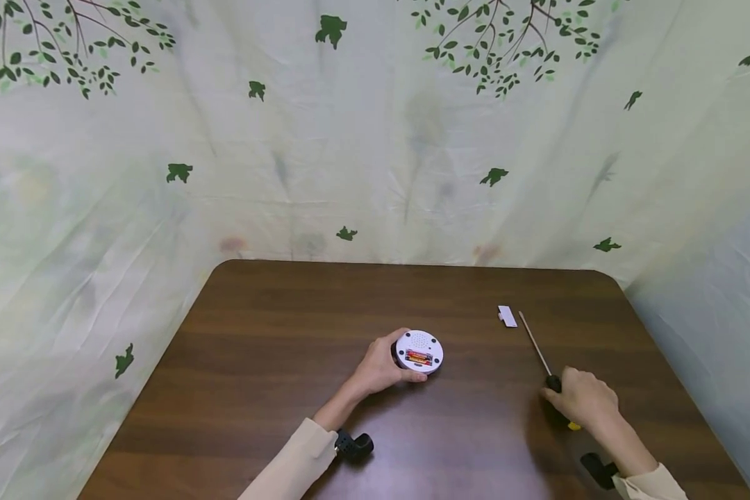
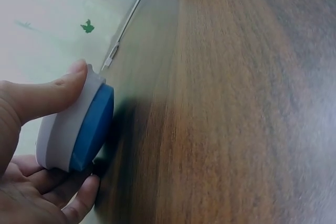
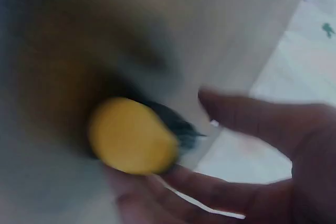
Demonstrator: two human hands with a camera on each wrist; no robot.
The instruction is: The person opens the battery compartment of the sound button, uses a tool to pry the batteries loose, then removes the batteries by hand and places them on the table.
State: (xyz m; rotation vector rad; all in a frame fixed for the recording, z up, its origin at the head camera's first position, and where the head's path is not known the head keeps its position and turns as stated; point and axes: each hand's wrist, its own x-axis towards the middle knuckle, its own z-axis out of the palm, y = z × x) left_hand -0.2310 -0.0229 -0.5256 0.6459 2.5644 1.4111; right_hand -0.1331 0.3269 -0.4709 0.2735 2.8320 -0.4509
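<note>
My left hand holds a round white device by its rim, thumb on one side and fingers on the other. Two batteries lie in the open compartment on its face. The left wrist view shows the device's blue side tilted toward the table. At the right, a screwdriver lies with its tip pointing away from me. My right hand is at its dark handle. In the blurred right wrist view, the fingers touch the yellow-ended handle, while the thumb stands apart from it.
A small white battery cover lies on the brown wooden table, beside the screwdriver's tip. Behind the table's far edge hangs a pale cloth with printed leaves.
</note>
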